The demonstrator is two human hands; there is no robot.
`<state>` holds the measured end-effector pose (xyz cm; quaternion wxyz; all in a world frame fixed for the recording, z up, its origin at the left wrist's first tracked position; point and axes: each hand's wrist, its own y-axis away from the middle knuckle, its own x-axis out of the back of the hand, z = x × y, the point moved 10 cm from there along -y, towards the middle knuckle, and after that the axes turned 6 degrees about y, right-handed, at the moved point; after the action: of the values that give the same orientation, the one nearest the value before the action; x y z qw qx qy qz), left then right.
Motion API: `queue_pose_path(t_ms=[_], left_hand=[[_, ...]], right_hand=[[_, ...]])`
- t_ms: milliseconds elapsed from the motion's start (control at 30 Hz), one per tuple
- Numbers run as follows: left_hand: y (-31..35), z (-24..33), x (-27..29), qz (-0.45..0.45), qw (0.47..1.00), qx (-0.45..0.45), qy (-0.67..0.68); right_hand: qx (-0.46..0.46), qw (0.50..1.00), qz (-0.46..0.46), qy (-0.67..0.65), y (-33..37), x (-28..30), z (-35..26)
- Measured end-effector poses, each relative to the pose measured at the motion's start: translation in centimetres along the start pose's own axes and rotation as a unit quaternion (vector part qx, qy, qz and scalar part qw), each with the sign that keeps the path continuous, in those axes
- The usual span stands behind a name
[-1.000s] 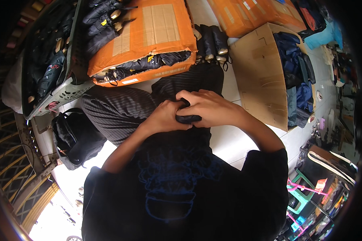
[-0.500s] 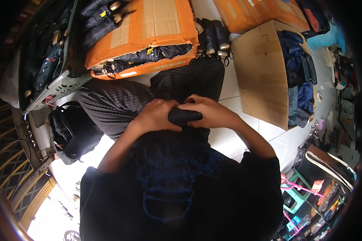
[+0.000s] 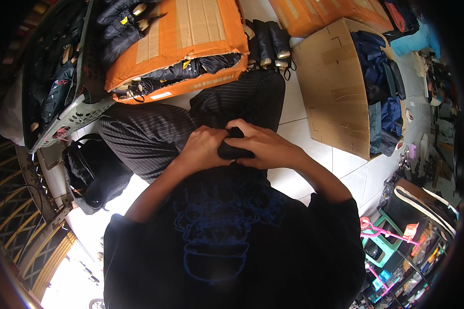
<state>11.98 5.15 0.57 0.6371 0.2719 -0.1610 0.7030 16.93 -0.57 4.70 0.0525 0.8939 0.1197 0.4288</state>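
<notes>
A black folded umbrella (image 3: 234, 151) is held over my lap, gripped at both sides and largely covered by my fingers. My left hand (image 3: 202, 148) is closed round its left side, with the thumb along the near edge. On the opposite side, my right hand (image 3: 267, 147) wraps over it, fingers curled across the top and thumb below. The fingertips of both hands nearly meet. Beyond my crossed legs lies a taped carton (image 3: 191, 38) with more black folded umbrellas (image 3: 180, 71) showing in its torn opening.
Several folded umbrellas (image 3: 267, 44) lie beside the carton. A plastic crate (image 3: 85, 110) of umbrellas stands at the left, above a black bag (image 3: 95, 172). At the right, an open cardboard box (image 3: 332, 92) holds dark blue bundles. A green stool (image 3: 384, 247) is lower right.
My right hand has shifted slightly left and turned further over the umbrella, so less of it shows. The left hand stays closed on it. The whole view has moved slightly.
</notes>
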Motion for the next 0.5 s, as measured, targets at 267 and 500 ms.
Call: queue_pose_path(t_ms=[267,500], left_hand=[[-0.4,1.2,4.2,0.079,0.996,-0.03,-0.025],[-1.2,1.8,4.0,0.057,0.995,-0.066,-0.044]], right_hand=[[-0.049,0.998,0.042,-0.018,0.7,4.0,1.0],[-0.031,0.997,0.037,-0.059,0.3,2.7,1.2]])
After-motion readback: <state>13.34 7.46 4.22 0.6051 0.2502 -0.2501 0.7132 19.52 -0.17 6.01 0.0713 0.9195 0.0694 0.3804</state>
